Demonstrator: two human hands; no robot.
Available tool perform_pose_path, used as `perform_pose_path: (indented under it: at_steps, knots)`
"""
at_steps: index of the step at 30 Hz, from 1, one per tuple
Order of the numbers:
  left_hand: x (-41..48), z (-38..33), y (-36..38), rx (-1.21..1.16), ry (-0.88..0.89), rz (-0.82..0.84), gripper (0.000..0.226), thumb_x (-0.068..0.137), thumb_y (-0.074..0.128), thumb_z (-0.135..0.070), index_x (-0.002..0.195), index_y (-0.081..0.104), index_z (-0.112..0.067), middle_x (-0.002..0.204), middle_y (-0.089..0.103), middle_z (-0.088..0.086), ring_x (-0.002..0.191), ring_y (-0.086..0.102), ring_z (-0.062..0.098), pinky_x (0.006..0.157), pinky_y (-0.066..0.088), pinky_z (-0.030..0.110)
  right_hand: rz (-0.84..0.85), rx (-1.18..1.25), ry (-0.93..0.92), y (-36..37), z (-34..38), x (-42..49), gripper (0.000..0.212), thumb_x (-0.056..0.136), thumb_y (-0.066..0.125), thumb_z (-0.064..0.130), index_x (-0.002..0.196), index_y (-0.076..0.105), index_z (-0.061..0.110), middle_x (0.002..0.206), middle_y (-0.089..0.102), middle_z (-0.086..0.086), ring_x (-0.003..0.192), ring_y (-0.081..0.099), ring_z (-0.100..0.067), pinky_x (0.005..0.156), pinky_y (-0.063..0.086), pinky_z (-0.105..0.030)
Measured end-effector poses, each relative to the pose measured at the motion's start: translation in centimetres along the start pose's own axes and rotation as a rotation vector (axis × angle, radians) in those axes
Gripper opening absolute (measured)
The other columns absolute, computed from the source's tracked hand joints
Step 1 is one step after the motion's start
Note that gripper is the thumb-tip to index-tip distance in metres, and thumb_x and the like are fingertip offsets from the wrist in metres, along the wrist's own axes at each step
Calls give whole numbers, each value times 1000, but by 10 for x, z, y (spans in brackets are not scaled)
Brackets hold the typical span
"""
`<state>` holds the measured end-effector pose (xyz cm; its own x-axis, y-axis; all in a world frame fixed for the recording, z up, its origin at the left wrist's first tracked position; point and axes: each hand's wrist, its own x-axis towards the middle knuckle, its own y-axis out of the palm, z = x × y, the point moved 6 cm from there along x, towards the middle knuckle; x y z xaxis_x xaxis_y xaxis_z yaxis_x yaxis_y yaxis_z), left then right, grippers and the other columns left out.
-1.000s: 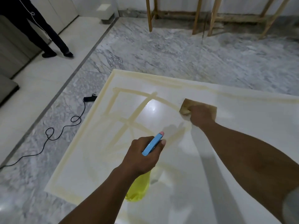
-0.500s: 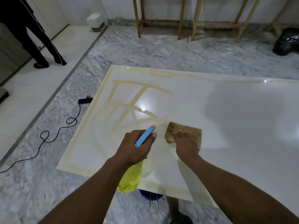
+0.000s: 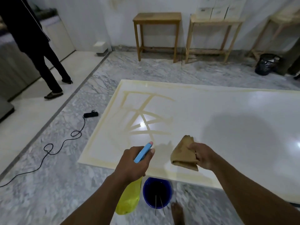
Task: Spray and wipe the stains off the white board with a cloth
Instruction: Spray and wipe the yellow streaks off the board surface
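Cloth pinched in right grip over white board; left grip clasps spray bottle.

Yellow spray bottle is being held nozzle-forward, crumpled tan cloth is being held over the white board, streaked with yellowish stains.

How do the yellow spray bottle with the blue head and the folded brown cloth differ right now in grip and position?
The yellow spray bottle with the blue head is gripped in the left hand; the folded brown cloth is pinched by the right hand. The bottle's body hangs over the marble floor beside the blue bucket; the cloth hangs over the white board near its front edge. Shared: both appear lifted off the board.
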<state>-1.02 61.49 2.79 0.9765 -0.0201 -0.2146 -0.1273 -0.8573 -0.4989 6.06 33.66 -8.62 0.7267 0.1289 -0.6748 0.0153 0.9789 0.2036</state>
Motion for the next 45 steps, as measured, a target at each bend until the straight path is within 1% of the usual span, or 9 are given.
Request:
perform_pose_path:
  at_steps: [3,6,9,13,18,20,23,31,45]
  knots:
    - [18,-2,2,-30,24,2,42,103,63,-44,111,75,-4,66,58,9,51,64,16,55,61,25,185,506,26,15,-15,-7,49,81,73,25,123,64,1,114,70,-19,97,69,-36,79,59,-42]
    - [48,-4,5,-64,23,-5,33,102,64,-44,107,77,-14,69,58,11,52,62,18,54,62,28,181,672,39,26,-29,12,76,56,92,23,125,65,7,121,67,-17,109,65,-38,97,50,-52]
    - [83,-10,8,-65,8,-26,38,101,66,-45,101,76,-9,71,62,17,52,64,19,55,64,31,130,606,103,26,-9,46,51,78,72,11,128,63,5,129,65,-20,121,60,-42,107,40,-61]
    - [145,-17,9,-69,-34,-32,41,101,65,-46,106,75,-7,63,56,3,56,67,30,55,62,30,33,212,79,-1,88,110,46,87,54,-4,131,58,8,119,70,-21,108,67,-41,90,55,-58]
    - [212,-23,10,-45,-37,-135,54,98,61,-57,107,72,-5,65,57,17,64,66,43,65,60,56,-191,-765,-298,-23,248,224,22,99,49,17,116,62,12,110,70,-20,88,66,-31,74,49,-38]
    - [228,-20,13,-29,-65,-152,57,97,59,-59,106,71,-4,69,59,21,64,66,44,65,60,56,-284,-1118,-387,-19,282,269,40,94,46,8,131,55,21,125,63,-19,99,64,-37,74,47,-35]
    - [244,-18,19,-21,-90,-148,52,102,61,-53,101,70,-2,70,58,23,64,67,43,64,58,55,-217,-1346,-396,-11,294,325,75,86,41,0,149,36,40,149,48,-12,128,52,-39,98,49,-41]
    - [255,0,27,0,-156,-163,50,102,61,-52,106,71,-3,67,57,20,63,67,42,65,59,55,-344,-1603,-549,14,187,339,76,83,51,0,153,35,23,163,27,-8,152,16,-34,117,15,-59]
    - [147,4,4,55,-79,-123,45,103,62,-47,105,73,-3,66,62,18,59,71,34,67,62,53,-126,-1532,-534,56,19,160,70,87,45,3,151,37,31,164,25,4,154,10,-24,121,11,-51]
